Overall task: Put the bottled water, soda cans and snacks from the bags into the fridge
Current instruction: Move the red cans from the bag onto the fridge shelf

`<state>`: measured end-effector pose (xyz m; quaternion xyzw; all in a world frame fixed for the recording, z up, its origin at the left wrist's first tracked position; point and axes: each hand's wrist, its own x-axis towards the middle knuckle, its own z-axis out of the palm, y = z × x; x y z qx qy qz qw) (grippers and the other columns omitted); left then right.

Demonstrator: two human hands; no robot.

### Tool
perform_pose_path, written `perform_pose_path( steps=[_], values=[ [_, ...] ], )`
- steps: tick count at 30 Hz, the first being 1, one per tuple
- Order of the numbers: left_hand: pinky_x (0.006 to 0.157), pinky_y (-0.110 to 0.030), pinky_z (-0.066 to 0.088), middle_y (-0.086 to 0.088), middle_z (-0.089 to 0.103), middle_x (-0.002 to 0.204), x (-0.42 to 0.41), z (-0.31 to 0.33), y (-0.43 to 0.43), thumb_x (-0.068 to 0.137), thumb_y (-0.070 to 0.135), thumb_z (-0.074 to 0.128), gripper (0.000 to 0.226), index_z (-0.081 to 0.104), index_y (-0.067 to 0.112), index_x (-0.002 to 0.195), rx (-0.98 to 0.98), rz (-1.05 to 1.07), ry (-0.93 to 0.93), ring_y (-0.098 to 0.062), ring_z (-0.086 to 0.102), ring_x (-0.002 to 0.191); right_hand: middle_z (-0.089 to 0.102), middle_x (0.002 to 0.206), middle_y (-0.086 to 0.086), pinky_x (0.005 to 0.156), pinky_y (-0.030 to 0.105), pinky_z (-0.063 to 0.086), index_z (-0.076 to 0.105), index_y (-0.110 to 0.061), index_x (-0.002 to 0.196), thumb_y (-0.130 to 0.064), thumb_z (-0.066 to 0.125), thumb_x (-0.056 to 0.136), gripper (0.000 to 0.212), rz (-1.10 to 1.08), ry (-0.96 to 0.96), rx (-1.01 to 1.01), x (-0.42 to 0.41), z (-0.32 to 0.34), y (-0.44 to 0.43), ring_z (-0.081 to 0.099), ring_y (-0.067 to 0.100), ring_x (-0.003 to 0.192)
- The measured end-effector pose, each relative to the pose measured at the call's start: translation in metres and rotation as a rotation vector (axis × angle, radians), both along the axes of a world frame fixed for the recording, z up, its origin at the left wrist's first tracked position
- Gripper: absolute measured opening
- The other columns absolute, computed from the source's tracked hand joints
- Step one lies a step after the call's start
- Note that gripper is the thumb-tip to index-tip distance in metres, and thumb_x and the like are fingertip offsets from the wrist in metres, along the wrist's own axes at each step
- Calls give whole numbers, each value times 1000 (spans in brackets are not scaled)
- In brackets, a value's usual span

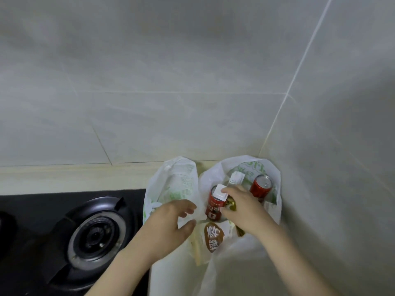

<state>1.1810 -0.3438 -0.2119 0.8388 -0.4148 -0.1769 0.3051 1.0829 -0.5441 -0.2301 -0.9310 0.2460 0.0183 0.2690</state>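
This is the taking-out step. The right hand [241,210] is down in the right bag [235,270], curled round the near soda can [213,207]. One fingertip is on a small white pack [220,192] on top of the can. The left hand [171,223] has its thumb and fingers apart at the bag's rim; I can't tell if it holds it. Next, I think, the can must come straight up. The far soda can [260,185], a snack pack [213,237] and the floppy bag sides crowd it. The left bag [171,184] and a stove [96,231] share the desk [64,174]. No fridge shows.

Left hand [171,221]: palm down, fingers loosely curved, thumb spread beneath them, nothing clasped. Right hand [243,210]: extended forward, fingers bent down, index tip on a white packet [219,192]; grasp unclear. Forearms bare.
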Motion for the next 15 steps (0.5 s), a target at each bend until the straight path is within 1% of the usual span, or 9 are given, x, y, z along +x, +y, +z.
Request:
perform_pose_path(
  steps=[5, 8, 12, 15],
  values=[
    [87, -12, 45, 22, 60, 106, 4, -13, -8, 88, 32, 60, 31, 58, 32, 119, 30, 29, 17, 6, 56, 96, 26, 152, 1, 112, 33, 30, 39, -26, 142, -32, 61, 88, 58, 69, 49, 7, 19, -22, -12, 29, 20, 139],
    [87, -11, 45, 22, 60, 107, 7, -15, -16, 89, 33, 59, 30, 57, 33, 119, 41, 24, 17, 6, 56, 97, 22, 154, 1, 112, 34, 30, 36, -30, 143, -31, 60, 88, 60, 93, 72, 4, 21, -28, -19, 27, 21, 140],
    [88, -13, 46, 21, 61, 107, 11, -19, -25, 89, 32, 60, 29, 58, 32, 118, 59, 13, 25, 7, 56, 97, 27, 151, 0, 108, 32, 33, 40, -29, 141, -29, 59, 89, 55, 81, 62, -3, 19, -31, -27, 30, 19, 137],
    [88, -16, 47, 21, 61, 106, 13, -23, -34, 88, 32, 60, 29, 59, 32, 118, 77, 3, 23, 7, 56, 96, 35, 145, -2, 105, 30, 37, 49, -26, 133, -31, 61, 88, 47, 43, 35, -15, 10, -33, -35, 38, 16, 131]
  ],
)
